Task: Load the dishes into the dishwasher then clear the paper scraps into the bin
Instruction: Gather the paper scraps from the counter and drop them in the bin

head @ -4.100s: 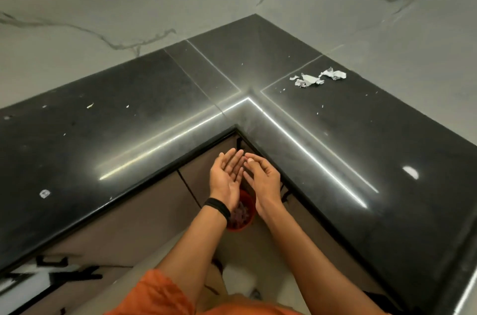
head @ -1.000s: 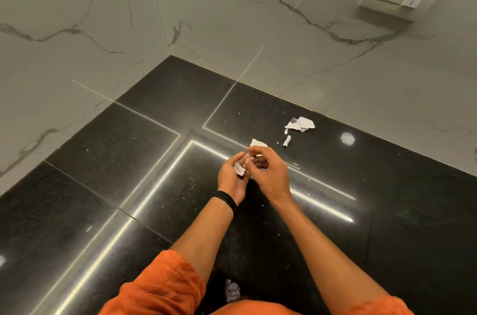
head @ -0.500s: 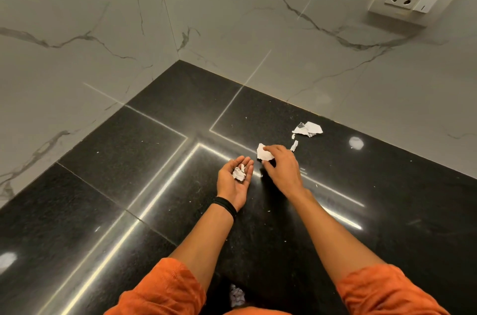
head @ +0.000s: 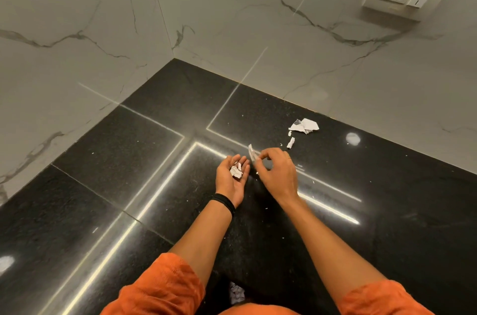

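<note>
Paper clearing is being done on a black counter (head: 129, 159); no dishes, dishwasher or bin are being shown. Small scraps (head: 236, 172) are being cradled in the left hand (head: 232, 179), its fingers relaxed. A torn scrap (head: 251, 153) is being pinched by the right hand (head: 277, 172), just beside that palm. Larger scraps (head: 304, 125) are being left at one o'clock, near the wall. Half a second earlier the torn scrap was being gripped against the counter; now it is being held clear.

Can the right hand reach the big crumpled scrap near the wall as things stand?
Probably yes: the big crumpled scrap lies in the open just beyond the right hand, with only a small strip between. Its grip pinches a torn piece, though.
</note>
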